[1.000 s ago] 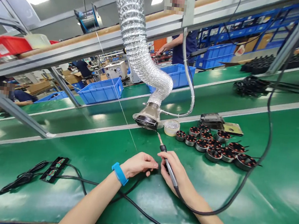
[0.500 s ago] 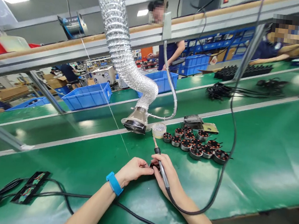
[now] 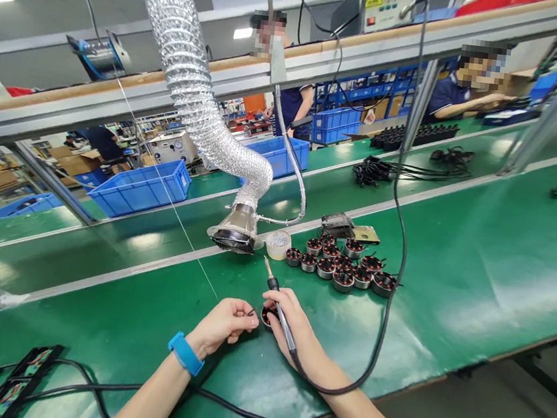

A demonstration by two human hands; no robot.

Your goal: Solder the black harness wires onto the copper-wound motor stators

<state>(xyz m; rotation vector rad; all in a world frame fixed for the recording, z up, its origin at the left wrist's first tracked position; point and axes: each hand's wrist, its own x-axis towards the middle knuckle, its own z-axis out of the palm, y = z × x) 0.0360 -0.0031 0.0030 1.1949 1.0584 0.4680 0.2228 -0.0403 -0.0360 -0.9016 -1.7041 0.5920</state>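
Note:
My right hand [image 3: 298,328] is closed round a soldering iron [image 3: 281,317], its tip pointing up and away from me. The fingers of the same hand also hold a small round motor part [image 3: 267,316], a metal ring with copper windings, partly hidden by them. Just left of it, my left hand [image 3: 225,327] is closed in a pinch. A short dark wire [image 3: 251,312] sticks out at its fingertips; whether it joins the motor part I cannot tell. A thin solder strand [image 3: 193,251] comes down from a spool [image 3: 98,56] and ends near my left hand.
Several similar motor parts [image 3: 343,281] stand beyond my right hand, near a small round tub [image 3: 278,244]. A fume extractor hood [image 3: 237,228] hangs ahead. Black cables [image 3: 102,387] and dark strips with boards [image 3: 20,381] lie at left. The iron's cord [image 3: 397,249] loops at right.
My left hand has drawn slightly apart from the motor part, and the dark wire now shows at its fingertips. The view has swung to the right. My right hand keeps hold of the iron.

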